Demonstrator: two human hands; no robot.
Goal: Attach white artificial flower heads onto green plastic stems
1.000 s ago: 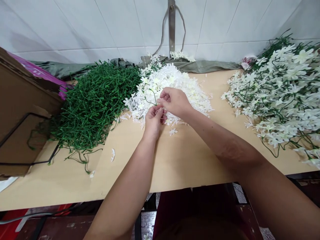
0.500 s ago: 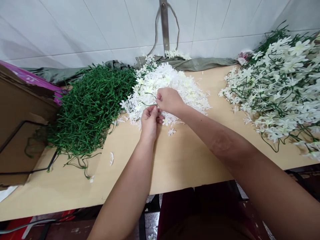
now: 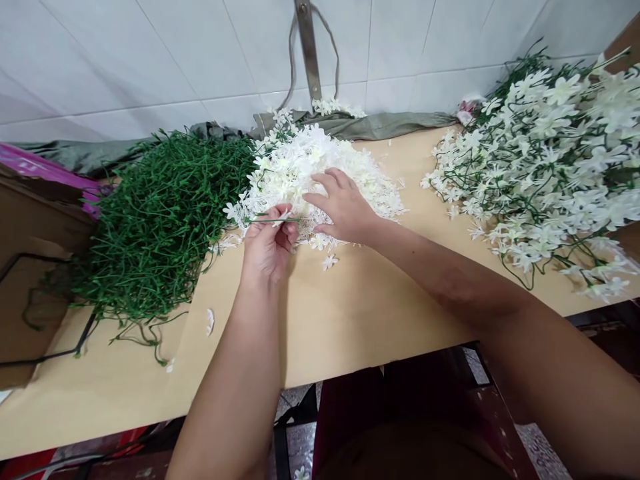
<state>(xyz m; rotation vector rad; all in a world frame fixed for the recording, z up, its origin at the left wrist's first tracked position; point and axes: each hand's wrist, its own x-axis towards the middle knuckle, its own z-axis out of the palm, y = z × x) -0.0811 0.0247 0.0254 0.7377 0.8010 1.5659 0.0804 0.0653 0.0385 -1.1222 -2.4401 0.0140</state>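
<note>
Tiled wall [image 3: 175, 40] backs the tan board [image 3: 340, 313]. Near the white heap's [image 3: 320, 157] left edge, the left hand [image 3: 267, 250] pinches a stem [image 3: 263, 221], likely light, bendy, best gripped along its green length; petals look soft. The right hand [image 3: 345, 210] spreads loosely over the heap.

In front of me there is a wall of pale tiles [image 3: 120, 60], with a metal strip [image 3: 307, 50] fixed upright on it. My table [image 3: 330, 320] has a light brown top, and below it I see dark red floor and some speckled patches.
</note>
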